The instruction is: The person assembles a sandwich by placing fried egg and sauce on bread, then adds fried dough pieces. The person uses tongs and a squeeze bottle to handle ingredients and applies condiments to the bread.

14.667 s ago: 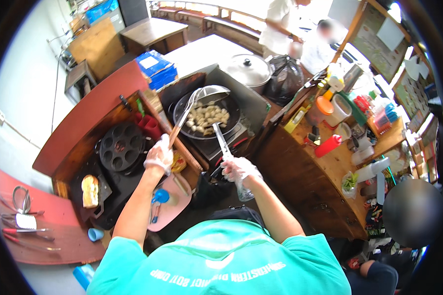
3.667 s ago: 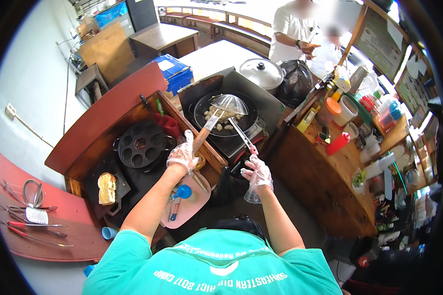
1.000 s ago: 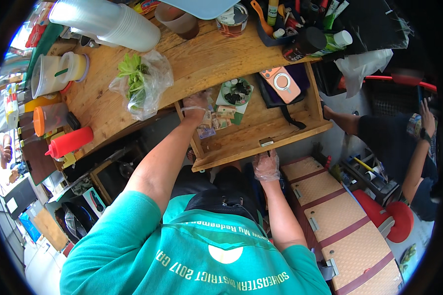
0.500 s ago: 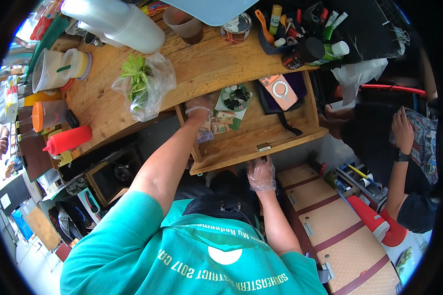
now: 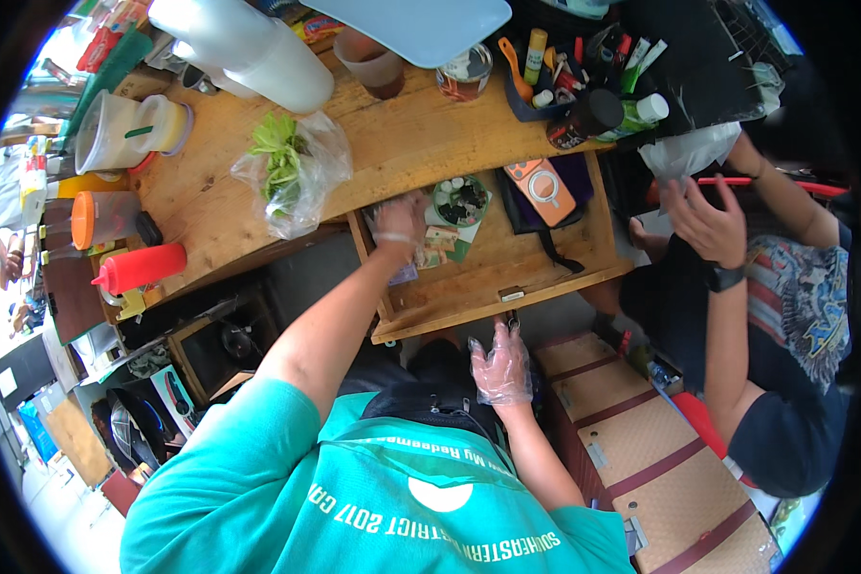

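Observation:
A wooden drawer (image 5: 507, 275) is pulled out from under the table. My left hand (image 5: 401, 224), in a clear plastic glove, reaches into its left side over some banknotes (image 5: 439, 247); its fingertips are too blurred to read. Beside that hand sits a round green-rimmed dish (image 5: 460, 201) with dark and pale small things in it. An orange phone (image 5: 541, 191) lies on a dark pouch at the drawer's right. Just below the drawer front, my right hand (image 5: 503, 369), also gloved, has its fingers apart, close to a small metal thing (image 5: 514, 323) hanging there.
On the table (image 5: 392, 134) are bagged green leaves (image 5: 282, 165), a red squeeze bottle (image 5: 141, 269), stacked plastic cups (image 5: 282, 67) and a bin of pens (image 5: 531, 107). At right a co-worker's hand (image 5: 710, 222) is by a plastic bag (image 5: 691, 153). A tan chest (image 5: 631, 426) stands below.
My left hand has shifted right over the banknotes. My right hand has come down a little from the drawer front, fingers spreading. The co-worker has raised both hands to the plastic bag.

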{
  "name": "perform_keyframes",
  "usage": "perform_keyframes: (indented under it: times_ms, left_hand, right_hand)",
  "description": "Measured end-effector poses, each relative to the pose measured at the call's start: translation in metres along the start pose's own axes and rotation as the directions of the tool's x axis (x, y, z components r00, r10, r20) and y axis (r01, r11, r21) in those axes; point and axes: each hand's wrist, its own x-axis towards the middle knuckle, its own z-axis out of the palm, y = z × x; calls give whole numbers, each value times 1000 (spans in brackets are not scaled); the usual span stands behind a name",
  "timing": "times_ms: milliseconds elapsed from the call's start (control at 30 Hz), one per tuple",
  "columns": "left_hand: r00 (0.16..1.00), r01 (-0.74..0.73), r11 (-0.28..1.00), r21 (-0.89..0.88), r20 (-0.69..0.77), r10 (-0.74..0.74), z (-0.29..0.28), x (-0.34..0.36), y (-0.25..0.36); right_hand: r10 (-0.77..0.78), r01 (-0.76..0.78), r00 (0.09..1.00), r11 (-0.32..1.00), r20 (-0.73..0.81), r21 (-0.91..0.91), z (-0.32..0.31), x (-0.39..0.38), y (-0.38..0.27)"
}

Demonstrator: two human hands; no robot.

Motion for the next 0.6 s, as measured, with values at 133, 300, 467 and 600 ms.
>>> perform_keyframes:
  times_ms: [133, 300, 467, 600]
  left_hand:
    - [866, -454, 833, 317, -63, 496, -24, -48, 5]
    - [816, -509, 845, 163, -223, 534, -113, -76, 37]
    - [769, -553, 829, 83, -333, 546, -189, -100, 58]
    - [702, -574, 814, 91, -458, 546, -226, -137, 46]
  right_hand:
    - [244, -274, 958, 932, 151, 237, 16, -3, -6]
    - [67, -88, 996, 655, 58, 750, 40, 28, -17]
    - [119, -73, 993, 742, -25, 667, 44, 74, -39]
    - [152, -147, 988, 939, 10, 310, 23, 118, -64]
